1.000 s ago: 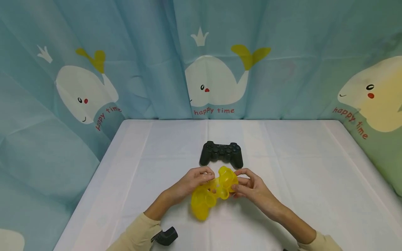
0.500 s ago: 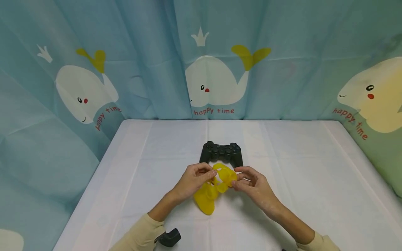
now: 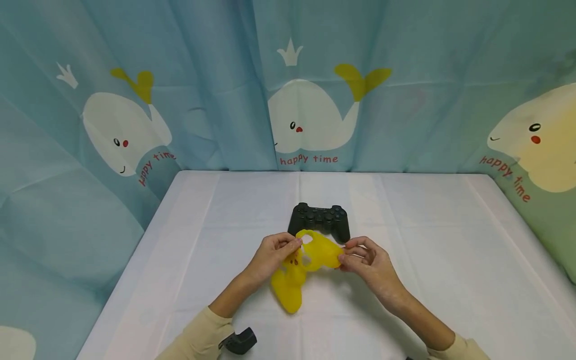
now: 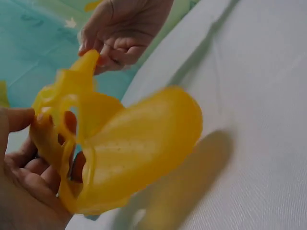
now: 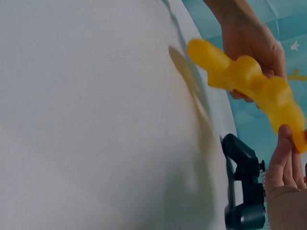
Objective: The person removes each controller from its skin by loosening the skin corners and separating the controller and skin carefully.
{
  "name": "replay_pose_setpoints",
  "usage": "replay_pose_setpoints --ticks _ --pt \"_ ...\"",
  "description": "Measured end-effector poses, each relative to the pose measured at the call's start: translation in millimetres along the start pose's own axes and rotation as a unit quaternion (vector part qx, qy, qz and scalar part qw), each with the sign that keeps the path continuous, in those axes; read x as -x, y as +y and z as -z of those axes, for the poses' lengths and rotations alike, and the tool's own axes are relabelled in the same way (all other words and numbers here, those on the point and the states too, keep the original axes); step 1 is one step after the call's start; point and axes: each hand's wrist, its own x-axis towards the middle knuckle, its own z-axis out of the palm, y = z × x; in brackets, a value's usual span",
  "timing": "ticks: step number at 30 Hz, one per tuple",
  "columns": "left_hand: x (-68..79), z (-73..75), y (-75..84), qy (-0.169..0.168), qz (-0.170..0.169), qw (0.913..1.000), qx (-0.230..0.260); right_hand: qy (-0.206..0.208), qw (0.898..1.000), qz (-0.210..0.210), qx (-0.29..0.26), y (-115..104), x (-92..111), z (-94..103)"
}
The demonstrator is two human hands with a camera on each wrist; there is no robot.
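Both hands hold a yellow, soft-looking game controller cover [image 3: 321, 250] above the white table, on the near side of a black game controller [image 3: 317, 216]. My left hand [image 3: 271, 257] pinches its middle edge between thumb and fingers. My right hand [image 3: 372, 265] pinches the tip of one grip end. The other grip end hangs down toward me. In the left wrist view, the cover [image 4: 144, 143] shows cut-out holes near the left fingers. Rounded bumps stand out on the cover [image 5: 276, 91] in the right wrist view. The cover overlaps the controller's near edge in the head view.
A white cloth covers the table [image 3: 427, 240]. Behind it hangs a blue curtain [image 3: 225, 100] printed with whales. A black wrist device [image 3: 240, 341] sits at the left sleeve [image 3: 198, 335].
The cover has been turned over between the hands: its rounded cups faced the head camera earlier, and a smoother side faces it now. The black controller has stayed in place.
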Motion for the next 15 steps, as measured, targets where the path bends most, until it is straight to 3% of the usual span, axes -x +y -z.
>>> replay_pose_setpoints --ticks 5,11,15 --pt "2.7 2.7 -2.3 -0.047 0.009 0.9988 0.006 0.002 1.0 -0.022 0.02 0.1 1.7 1.2" --pt "2.8 1.2 -4.2 -0.057 0.011 0.9982 0.011 0.011 0.996 -0.051 0.067 0.9 3.2 2.8" --pt "4.4 -0.9 -3.2 -0.064 0.007 0.9978 -0.013 -0.01 0.994 -0.078 0.07 4.0 2.7 2.8"
